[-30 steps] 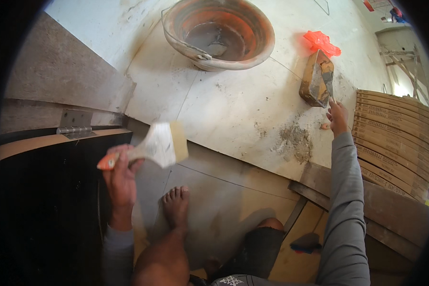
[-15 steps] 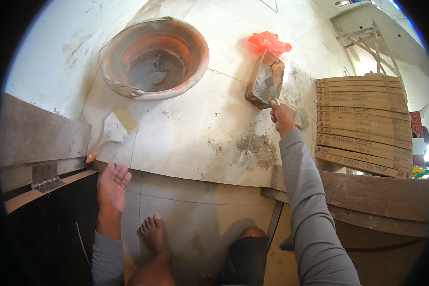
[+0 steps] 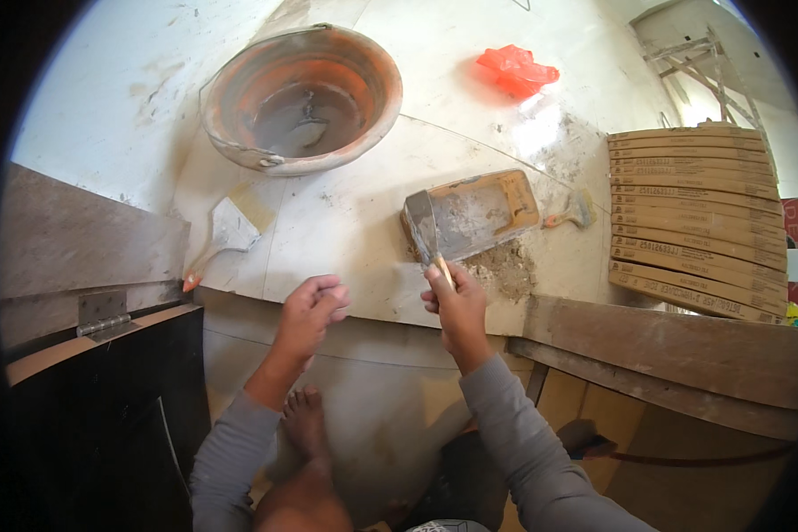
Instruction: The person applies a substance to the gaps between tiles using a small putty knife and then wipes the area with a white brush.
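In my right hand (image 3: 463, 310) is a putty knife (image 3: 424, 229), gripped by its light wooden handle. Its broad grey blade points up at the left end of a rectangular mortar pan (image 3: 521, 197) smeared with grey paste. My left hand (image 3: 309, 317) is level with the right and to its left, fingers curled in and nothing visible in them. Beyond it stands an orange-brown bucket (image 3: 388, 89) with grey, watery contents and a tool partly sunk in them. A wide flat brush (image 3: 233, 226) lies to the left of my left hand, bristles pointing away.
A smaller brush (image 3: 580, 211) lies right of the pan, near crumbled mortar (image 3: 510, 270). Farther back is a red plastic bag (image 3: 519, 71). Stacked flat cartons (image 3: 696, 222) stand at right, before a wooden trestle (image 3: 714, 75). A hinged black door panel (image 3: 106, 426) is at lower left.
The pan has turned and come nearer. My right hand has drawn the putty knife back and leftward. My left hand has moved up and right, its fingers curling from open.
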`<state>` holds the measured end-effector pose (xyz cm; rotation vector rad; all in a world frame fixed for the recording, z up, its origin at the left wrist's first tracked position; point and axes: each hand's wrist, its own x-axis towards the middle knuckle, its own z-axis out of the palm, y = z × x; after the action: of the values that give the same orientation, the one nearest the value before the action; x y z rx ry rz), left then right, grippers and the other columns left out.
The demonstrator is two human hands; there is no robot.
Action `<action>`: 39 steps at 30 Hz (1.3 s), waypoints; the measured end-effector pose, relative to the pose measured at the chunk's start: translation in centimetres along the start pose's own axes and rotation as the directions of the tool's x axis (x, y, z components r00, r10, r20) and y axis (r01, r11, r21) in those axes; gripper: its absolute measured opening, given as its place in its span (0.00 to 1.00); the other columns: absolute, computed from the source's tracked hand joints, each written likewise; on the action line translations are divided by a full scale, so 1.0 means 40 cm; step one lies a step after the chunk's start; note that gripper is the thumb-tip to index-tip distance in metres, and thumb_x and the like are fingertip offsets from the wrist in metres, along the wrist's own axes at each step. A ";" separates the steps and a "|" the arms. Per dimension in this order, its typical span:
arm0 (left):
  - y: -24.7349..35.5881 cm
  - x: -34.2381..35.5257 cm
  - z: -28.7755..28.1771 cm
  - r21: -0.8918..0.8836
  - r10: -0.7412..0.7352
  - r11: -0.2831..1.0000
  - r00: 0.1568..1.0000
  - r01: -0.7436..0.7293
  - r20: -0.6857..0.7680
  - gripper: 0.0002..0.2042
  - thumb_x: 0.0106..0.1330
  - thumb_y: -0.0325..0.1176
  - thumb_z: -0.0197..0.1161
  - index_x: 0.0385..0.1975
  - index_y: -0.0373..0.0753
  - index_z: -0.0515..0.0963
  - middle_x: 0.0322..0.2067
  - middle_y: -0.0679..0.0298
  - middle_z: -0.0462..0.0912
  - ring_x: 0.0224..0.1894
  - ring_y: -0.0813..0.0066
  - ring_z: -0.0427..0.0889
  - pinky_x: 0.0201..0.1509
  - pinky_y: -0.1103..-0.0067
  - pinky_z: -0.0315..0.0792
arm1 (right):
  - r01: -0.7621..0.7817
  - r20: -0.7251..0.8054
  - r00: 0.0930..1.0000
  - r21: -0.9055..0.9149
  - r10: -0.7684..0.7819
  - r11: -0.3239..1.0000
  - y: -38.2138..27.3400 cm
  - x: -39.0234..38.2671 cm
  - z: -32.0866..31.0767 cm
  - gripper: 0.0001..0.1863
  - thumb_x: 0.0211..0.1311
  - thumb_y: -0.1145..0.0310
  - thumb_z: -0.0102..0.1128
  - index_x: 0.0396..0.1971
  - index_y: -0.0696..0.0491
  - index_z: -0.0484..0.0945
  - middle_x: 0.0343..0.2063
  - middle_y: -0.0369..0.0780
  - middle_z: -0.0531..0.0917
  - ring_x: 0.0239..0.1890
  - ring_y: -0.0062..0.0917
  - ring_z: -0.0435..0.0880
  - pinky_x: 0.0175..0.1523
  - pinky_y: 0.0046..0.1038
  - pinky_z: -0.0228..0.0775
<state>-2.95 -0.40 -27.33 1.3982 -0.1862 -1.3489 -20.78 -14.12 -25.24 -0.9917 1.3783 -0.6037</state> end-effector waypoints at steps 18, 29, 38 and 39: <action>-0.040 0.184 0.248 0.391 0.294 0.877 0.956 -0.279 0.022 0.25 0.63 0.33 0.68 0.56 0.25 0.73 0.41 0.55 0.83 0.37 0.74 0.84 0.41 0.78 0.77 | 0.543 0.480 0.707 -0.839 -0.519 -0.037 -0.195 0.101 -0.073 0.08 0.59 0.68 0.63 0.36 0.53 0.82 0.31 0.47 0.79 0.36 0.44 0.82 0.40 0.41 0.75; -0.056 0.184 0.267 0.220 0.192 0.957 0.981 -0.187 -0.001 0.28 0.64 0.26 0.65 0.63 0.24 0.64 0.44 0.57 0.77 0.39 0.76 0.81 0.40 0.81 0.79 | 0.510 0.467 0.860 -0.790 -0.205 0.340 -0.291 0.148 -0.098 0.16 0.57 0.65 0.62 0.39 0.61 0.85 0.32 0.53 0.86 0.37 0.44 0.86 0.45 0.33 0.77; -0.046 0.172 0.290 0.167 0.160 0.973 0.987 -0.158 0.003 0.26 0.67 0.22 0.60 0.65 0.25 0.63 0.45 0.57 0.77 0.41 0.72 0.83 0.43 0.79 0.81 | 0.434 0.530 0.847 -0.717 0.022 0.545 -0.297 0.206 -0.146 0.16 0.58 0.64 0.62 0.37 0.62 0.85 0.26 0.46 0.85 0.30 0.26 0.82 0.38 0.28 0.74; -0.049 0.172 0.292 0.151 0.155 0.976 0.988 -0.154 0.002 0.26 0.67 0.21 0.60 0.65 0.25 0.63 0.44 0.57 0.77 0.41 0.72 0.83 0.43 0.79 0.82 | 0.419 0.536 0.842 -0.715 0.054 0.559 -0.304 0.207 -0.151 0.16 0.58 0.64 0.62 0.37 0.62 0.86 0.25 0.44 0.84 0.29 0.24 0.81 0.36 0.26 0.73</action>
<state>-10.69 -11.44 -29.55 1.4837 -0.3900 -1.2193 -23.14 -28.42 -18.63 -1.9270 1.0331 0.2392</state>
